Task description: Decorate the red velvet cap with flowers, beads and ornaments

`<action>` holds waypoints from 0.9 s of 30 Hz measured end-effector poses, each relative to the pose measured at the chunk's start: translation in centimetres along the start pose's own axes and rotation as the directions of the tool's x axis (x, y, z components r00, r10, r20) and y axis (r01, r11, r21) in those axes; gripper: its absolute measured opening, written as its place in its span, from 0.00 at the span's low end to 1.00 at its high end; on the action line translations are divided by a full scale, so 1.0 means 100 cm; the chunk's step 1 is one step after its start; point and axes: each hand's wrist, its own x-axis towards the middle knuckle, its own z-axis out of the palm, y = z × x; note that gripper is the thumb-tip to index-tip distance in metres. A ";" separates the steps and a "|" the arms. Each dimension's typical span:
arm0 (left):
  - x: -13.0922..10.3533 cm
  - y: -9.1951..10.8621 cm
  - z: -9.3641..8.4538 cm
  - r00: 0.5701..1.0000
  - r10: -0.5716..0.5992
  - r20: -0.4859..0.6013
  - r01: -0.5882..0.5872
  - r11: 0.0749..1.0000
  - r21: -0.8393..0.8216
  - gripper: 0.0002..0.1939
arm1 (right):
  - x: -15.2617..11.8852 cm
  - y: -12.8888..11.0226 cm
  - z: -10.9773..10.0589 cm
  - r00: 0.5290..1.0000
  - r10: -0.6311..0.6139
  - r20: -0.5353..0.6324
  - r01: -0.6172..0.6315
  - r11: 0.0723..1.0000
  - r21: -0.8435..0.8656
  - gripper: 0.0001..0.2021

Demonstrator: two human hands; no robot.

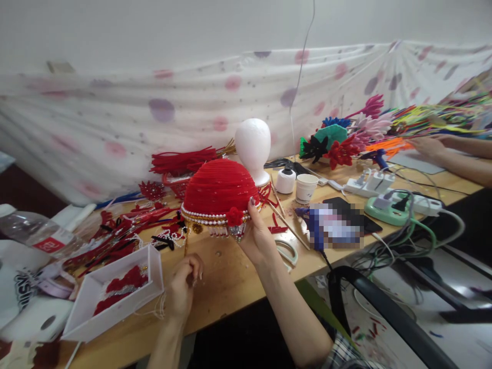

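Observation:
A red domed cap (220, 187), its surface ribbed, is held up over the table by my right hand (259, 238). The thumb lies on the rim beside a red flower (234, 216), and the fingers are underneath. White and gold beads circle the rim, and short beaded pieces hang below it. Lower left of the cap, my left hand (187, 274) is closed with its fingers curled. A thin gold strand (187, 241) runs from the rim down to this hand. Whatever the curled fingers hold is hidden.
Behind the cap stands a white foam head (252, 148). At left are a white box (115, 297) with red pieces and a plastic bottle (38, 233). Scissors (287, 253), a paper cup (306, 188), a blue glue gun (315, 225) and power strips (386, 207) lie right; another person's hands (430, 148) work beyond.

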 end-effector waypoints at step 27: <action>-0.027 0.003 -0.034 0.982 -0.133 -0.131 0.154 0.974 0.166 0.19 | -0.016 0.013 0.006 0.996 0.090 -0.007 -0.090 0.996 -0.021 0.09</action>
